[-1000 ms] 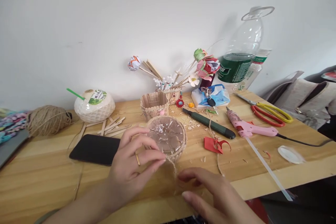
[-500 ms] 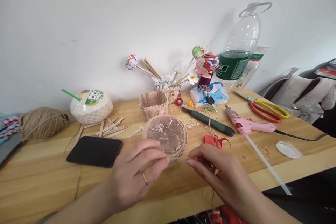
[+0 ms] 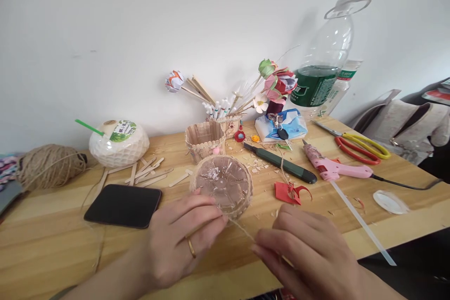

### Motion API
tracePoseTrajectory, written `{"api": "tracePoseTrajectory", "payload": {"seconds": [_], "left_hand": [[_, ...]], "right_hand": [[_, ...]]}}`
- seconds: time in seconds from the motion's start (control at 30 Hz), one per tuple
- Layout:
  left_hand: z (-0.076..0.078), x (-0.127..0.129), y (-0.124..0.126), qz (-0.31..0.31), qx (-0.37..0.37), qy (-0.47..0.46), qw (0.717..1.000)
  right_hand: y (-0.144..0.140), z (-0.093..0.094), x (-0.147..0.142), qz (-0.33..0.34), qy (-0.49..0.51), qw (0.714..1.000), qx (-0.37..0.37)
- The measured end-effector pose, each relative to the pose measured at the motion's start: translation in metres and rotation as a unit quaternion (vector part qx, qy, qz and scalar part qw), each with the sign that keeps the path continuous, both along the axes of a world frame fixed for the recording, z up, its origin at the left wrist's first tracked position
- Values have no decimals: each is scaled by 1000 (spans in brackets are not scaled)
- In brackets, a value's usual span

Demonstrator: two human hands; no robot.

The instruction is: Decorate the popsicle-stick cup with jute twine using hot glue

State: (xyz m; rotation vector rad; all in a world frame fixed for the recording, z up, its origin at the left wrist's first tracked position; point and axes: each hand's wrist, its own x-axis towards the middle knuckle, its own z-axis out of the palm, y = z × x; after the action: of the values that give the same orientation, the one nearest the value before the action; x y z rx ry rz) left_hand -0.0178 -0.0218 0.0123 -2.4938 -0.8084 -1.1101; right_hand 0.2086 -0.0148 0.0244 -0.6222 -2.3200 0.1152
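A small round twine-wrapped bowl (image 3: pixel 222 183) with a clear plastic inside lies on the wooden table (image 3: pixel 52 243). My left hand (image 3: pixel 179 239), with a ring on one finger, grips the bowl's near rim. A strand of twine (image 3: pixel 242 230) runs taut from that rim to my right hand (image 3: pixel 309 253), which pinches it just right of and below the bowl.
Behind the bowl stand a popsicle-stick cup (image 3: pixel 205 139), paper flowers (image 3: pixel 276 85) and a big bottle (image 3: pixel 323 68). A black phone (image 3: pixel 123 205), loose sticks, a twine ball (image 3: pixel 49 165) and a coconut drink (image 3: pixel 117 142) lie left. A knife (image 3: pixel 281 164), pink glue gun (image 3: pixel 328 166) and scissors (image 3: pixel 358 150) lie right.
My right hand took hold of the twine end and has pulled it down and to the right, away from the bowl. My left hand stays on the bowl's rim.
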Motion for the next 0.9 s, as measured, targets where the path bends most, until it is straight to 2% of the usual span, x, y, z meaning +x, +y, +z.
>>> {"api": "tracePoseTrajectory", "payload": {"seconds": [0.1,0.3,0.5,0.67,0.9], "left_hand": [[-2,0,0,2,-1,5,1000],[-4,-1,-2,20,-6,-19,1000],[0,-2,0,7,-6,-1,1000],[-3,-1,0,7,-9,-14,1000],[-8,-1,-1,8,-7,-19,1000]], "right_hand": [[0,2,-1,-1,0,1000,4],[14,5,-5,-53,47,995,-64],[22,-1,-6,-59,54,991,-111],[25,-7,-5,-71,39,985,-154],[27,-12,-5,-74,36,983,-162]]}}
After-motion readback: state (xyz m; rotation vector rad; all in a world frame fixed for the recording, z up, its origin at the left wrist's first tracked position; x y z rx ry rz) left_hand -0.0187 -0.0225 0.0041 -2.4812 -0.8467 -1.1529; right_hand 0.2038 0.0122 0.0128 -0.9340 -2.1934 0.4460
